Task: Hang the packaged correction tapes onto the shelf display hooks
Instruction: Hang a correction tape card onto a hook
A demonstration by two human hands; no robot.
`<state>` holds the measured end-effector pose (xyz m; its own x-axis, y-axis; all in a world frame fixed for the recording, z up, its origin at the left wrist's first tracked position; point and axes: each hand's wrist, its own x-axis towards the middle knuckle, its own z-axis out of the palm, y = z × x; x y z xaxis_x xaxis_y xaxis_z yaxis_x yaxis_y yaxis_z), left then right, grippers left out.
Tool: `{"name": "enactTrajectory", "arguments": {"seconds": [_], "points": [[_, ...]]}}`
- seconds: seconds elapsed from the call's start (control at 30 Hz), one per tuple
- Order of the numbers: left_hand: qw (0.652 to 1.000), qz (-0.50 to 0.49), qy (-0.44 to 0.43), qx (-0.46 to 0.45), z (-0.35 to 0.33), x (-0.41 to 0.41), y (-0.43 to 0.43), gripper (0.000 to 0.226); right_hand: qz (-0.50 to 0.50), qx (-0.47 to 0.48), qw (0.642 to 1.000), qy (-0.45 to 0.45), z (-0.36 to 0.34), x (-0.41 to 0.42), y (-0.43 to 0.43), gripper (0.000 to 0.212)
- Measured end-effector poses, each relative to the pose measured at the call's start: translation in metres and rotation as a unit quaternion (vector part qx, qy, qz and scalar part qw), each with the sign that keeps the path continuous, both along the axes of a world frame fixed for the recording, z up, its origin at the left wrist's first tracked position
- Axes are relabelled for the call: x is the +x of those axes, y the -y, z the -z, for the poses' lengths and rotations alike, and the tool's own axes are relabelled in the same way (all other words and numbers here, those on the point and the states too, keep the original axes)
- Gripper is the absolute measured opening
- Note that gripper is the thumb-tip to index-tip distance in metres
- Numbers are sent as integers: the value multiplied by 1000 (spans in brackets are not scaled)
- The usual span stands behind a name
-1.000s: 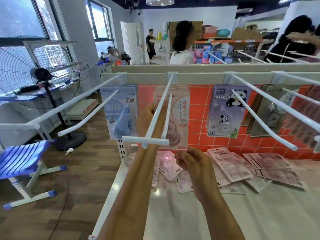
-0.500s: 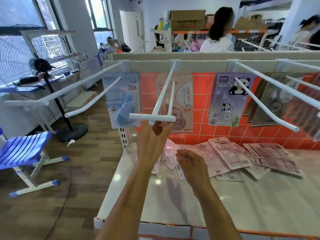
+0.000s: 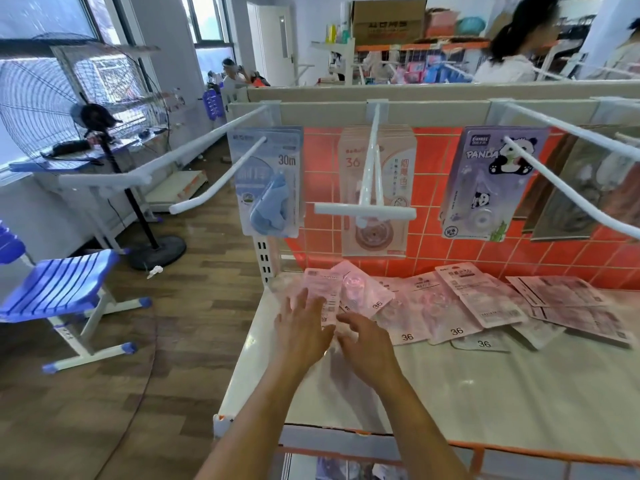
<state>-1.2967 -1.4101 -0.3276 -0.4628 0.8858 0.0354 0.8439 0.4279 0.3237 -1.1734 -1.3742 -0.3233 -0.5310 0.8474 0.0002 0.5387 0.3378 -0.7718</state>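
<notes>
Cream shelf [image 3: 450, 393] in front of me, orange rim along its near edge, orange gridded back panel [image 3: 433, 251] behind it. Wood floor [image 3: 194, 306] to the left with a blue slatted chair [image 3: 65, 285] and a big standing fan [image 3: 90, 116] by the windows. Far back there is a cardboard box [image 3: 388, 20] up on racking and a person in white [image 3: 512, 53], blurred. White display hooks stick out from the top rail toward me. The centre hook [image 3: 370, 174] with its crossbar cuts across the pink hung packs [image 3: 398, 174] behind it. The blue 30m pack [image 3: 266, 181] hangs on the hook to the left, the panda pack [image 3: 485, 188] on the right, more packs further right, blurred. Loose pink correction tape packs [image 3: 460, 306] lie flat and overlapping in a row on the shelf at the foot of the panel, several printed 36. My left hand [image 3: 304, 327] is over the left end of that row, fingers spread and straight, tips on the leftmost pack, gripping nothing. My right hand [image 3: 370, 344] is just beside it, fingers bent toward the same pack's edge; blurred, so I cannot tell if it pinches anything.
</notes>
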Motion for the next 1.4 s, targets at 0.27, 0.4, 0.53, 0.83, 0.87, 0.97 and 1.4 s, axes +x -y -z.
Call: {"name": "enactTrajectory", "arguments": {"seconds": [0.27, 0.4, 0.53, 0.83, 0.87, 0.97, 1.4], "points": [[998, 35, 17, 50, 26, 2, 22, 39, 17, -48, 997, -65, 6, -8, 18, 48], [995, 43, 43, 76, 27, 4, 27, 39, 29, -44, 995, -84, 7, -8, 19, 49], [992, 42, 62, 103, 28, 15, 32, 51, 51, -53, 994, -79, 10, -4, 21, 47], [975, 20, 93, 203, 30, 32, 34, 23, 59, -60, 994, -72, 11, 15, 27, 32], [972, 21, 97, 215, 26, 34, 34, 21, 61, -55, 994, -70, 11, 18, 28, 34], [964, 30, 83, 250, 15, 41, 36, 17, 81, -29, 994, -75, 6, 27, 32, 41], [889, 10, 296, 349, -60, 37, 61, 7, 191, -18, 941, -278, -24, 49, 52, 40]]}}
